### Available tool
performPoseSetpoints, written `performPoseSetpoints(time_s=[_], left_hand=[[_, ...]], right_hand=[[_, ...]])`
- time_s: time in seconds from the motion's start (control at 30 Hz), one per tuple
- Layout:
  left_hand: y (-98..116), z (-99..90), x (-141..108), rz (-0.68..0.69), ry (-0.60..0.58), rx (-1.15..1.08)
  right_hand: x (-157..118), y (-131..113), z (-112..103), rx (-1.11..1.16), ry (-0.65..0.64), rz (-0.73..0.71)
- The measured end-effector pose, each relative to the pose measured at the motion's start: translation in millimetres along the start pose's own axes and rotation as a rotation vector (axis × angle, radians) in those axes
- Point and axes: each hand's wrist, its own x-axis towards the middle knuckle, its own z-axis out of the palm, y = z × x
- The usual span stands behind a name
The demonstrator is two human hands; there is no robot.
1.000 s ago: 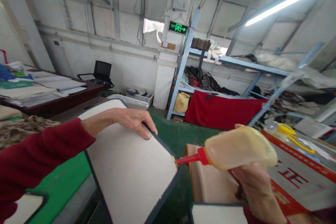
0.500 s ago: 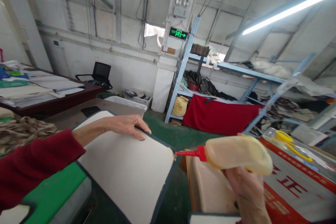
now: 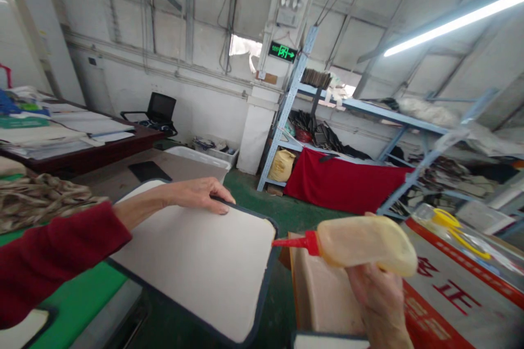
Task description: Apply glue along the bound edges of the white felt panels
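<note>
My left hand (image 3: 207,194) is closed on the far edge of a white board with a dark blue rim (image 3: 196,262), thumb on its pale face and fingers over the edge. The board is tilted, its corners rounded. In my right hand (image 3: 376,289) is a squeeze bottle (image 3: 364,242) of yellowish liquid, lying on its side with a red nozzle (image 3: 297,242) pointing left. The nozzle tip is at the board's right edge, just below the far right corner. Whether liquid is coming out cannot be made out.
A green-topped surface (image 3: 82,302) lies below left, beside crumpled brown cloth (image 3: 45,202). To the right stand a cardboard box (image 3: 327,294) and a red-and-white printed sheet (image 3: 446,283) with yellow-handled scissors (image 3: 462,232). A blue shelf rack (image 3: 286,114) stands behind.
The board has turned and shifted slightly, showing more of its near right corner. The nozzle tip has moved from the far right corner a little down along the right edge.
</note>
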Motion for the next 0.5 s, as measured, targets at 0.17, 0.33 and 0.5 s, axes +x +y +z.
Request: performPoseSetpoints(time_s=[0.17,0.33,0.5], left_hand=[[-4.5,2.7,0.7,-0.019,-0.005,-0.007],[-5.4,5.4,0.5,-0.025,0.025,-0.031],[-8.2,7.9,1.2,-0.042,0.034,-0.134]], right_hand=[[3.1,-1.2,3.5,0.063,0.118,0.014],[4.5,-2.4,7.8,0.050,0.106,0.058],[0.3,5.1,2.1,0.054,0.034,0.034]])
